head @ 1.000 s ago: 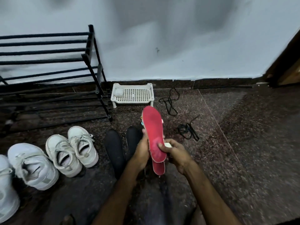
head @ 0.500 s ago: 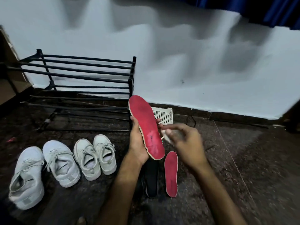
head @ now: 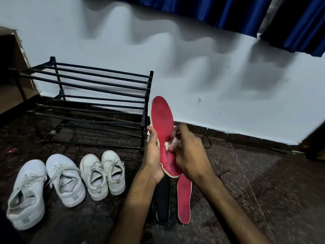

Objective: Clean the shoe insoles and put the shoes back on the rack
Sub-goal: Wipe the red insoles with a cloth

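Note:
My left hand [head: 152, 152] grips a red insole [head: 162, 120] by its left edge and holds it upright in front of me. My right hand [head: 189, 154] pinches a small white wipe [head: 167, 145] and presses it against the insole's red face. A second red insole [head: 183, 199] and a black insole [head: 163, 201] lie on the floor below my hands. Two pairs of white sneakers stand on the floor at the left: a larger pair [head: 45, 187] and a smaller pair [head: 103, 175].
A black metal shoe rack [head: 98, 95] stands against the white wall at the left, its shelves bare. A black cord [head: 207, 141] lies on the dark speckled floor near the skirting. Blue curtains [head: 246, 13] hang at the top right.
The view has tilted up and to the left. My right hand has moved in from beside the insole and now presses the wipe on its face; the left hand keeps its hold.

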`<state>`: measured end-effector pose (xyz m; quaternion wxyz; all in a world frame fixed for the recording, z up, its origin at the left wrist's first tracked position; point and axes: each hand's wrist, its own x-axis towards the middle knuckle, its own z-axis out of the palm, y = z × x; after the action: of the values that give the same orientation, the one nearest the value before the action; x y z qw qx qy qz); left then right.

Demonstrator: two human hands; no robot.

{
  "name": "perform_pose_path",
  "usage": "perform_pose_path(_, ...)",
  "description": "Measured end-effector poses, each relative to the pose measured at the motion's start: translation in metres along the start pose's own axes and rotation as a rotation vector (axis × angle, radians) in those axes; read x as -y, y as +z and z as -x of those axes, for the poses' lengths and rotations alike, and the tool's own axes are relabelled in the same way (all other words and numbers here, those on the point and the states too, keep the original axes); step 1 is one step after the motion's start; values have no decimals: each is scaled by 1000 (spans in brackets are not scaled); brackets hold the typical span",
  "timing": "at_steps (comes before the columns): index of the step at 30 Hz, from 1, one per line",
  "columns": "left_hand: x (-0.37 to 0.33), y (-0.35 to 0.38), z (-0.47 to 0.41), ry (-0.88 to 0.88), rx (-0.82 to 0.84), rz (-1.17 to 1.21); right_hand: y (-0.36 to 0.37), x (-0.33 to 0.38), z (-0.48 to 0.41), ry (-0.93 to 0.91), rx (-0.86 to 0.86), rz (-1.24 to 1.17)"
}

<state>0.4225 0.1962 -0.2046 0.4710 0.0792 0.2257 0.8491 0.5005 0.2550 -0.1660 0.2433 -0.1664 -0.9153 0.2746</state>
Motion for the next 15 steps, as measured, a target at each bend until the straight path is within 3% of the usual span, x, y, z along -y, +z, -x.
perform_pose_path(3, -7, -6, -4, -17, -55, -30, 0, 8, 29, -6, 148, -144)
perform_pose_path(10, 1, 8, 2, 64, 14, -54, -2, 4, -13, -105, -73, 103)
perform_pose_path(15, -23, -6, -3, 174, 3, -39, 5, 6, 24, -64, 190, -43)
